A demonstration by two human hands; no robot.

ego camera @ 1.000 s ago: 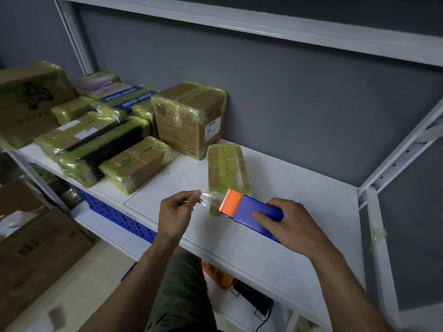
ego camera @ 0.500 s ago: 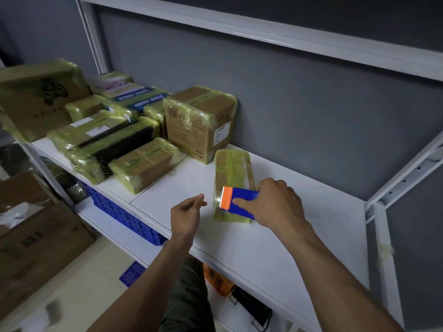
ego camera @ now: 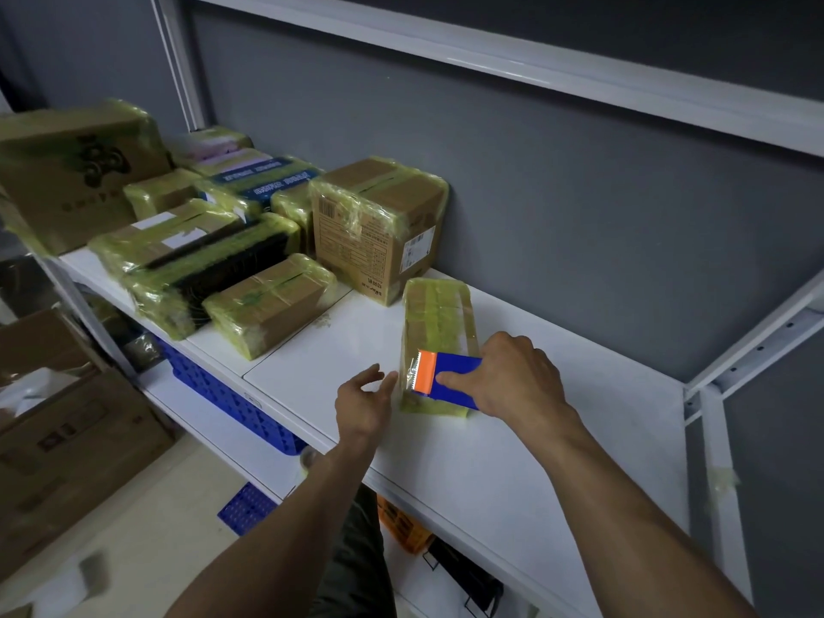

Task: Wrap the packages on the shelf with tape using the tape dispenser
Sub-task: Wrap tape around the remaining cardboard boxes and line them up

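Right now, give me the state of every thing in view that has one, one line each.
tape dispenser, gripped, lying on the flat package's near end.
flat package, lying flat on the shelf, wrapped in tape.
right hand, gripping the tape dispenser.
left hand, open, fingers beside the flat package's left edge; contact unclear.
tall box, upright behind the flat package, taped over.

We see a dark grey wall (ego camera: 579,194) at the back. Low on the left a blue slotted crate (ego camera: 223,390) sits, with brown cardboard boxes (ego camera: 67,439) beside it on the pale floor (ego camera: 147,541). A small blue perforated piece (ego camera: 247,508) lies on that floor, and further right we make out something orange (ego camera: 403,526) next to a black object (ego camera: 463,577).
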